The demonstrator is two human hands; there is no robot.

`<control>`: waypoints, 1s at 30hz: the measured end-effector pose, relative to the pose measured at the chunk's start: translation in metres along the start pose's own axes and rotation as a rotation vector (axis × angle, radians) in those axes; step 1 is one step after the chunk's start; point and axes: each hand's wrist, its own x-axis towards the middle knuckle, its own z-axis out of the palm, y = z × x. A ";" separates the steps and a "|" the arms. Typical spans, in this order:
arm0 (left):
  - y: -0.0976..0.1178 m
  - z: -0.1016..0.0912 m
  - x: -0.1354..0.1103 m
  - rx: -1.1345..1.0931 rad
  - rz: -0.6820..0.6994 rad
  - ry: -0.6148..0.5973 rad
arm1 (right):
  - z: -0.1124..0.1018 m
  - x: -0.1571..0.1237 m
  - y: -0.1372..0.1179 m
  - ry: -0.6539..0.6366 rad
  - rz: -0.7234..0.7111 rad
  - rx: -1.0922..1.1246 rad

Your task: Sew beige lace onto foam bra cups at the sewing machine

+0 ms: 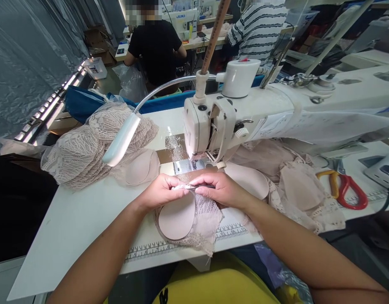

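Observation:
My left hand (161,191) and my right hand (220,189) both pinch the top edge of a beige bra cup with lace (182,217), just in front of the needle area of a white sewing machine (213,122). The right hand also seems to hold a thin metal tool against the edge. The padded cup hangs toward me over the ruler strip (182,244) on the table edge. Both hands are closed on the fabric.
A pile of lace cups (87,147) lies at the left under a gooseneck lamp (121,139). More sewn cups (295,190) and red-and-yellow scissors (346,190) lie at the right. Two people sit at machines behind. Plastic sheeting hangs at the far left.

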 end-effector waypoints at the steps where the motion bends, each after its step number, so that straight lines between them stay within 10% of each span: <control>1: -0.001 0.001 0.001 0.008 -0.002 -0.007 | 0.001 0.001 0.000 0.005 -0.017 0.000; 30: 0.007 0.000 -0.002 -0.051 -0.049 -0.060 | 0.002 0.000 0.005 -0.004 0.073 0.010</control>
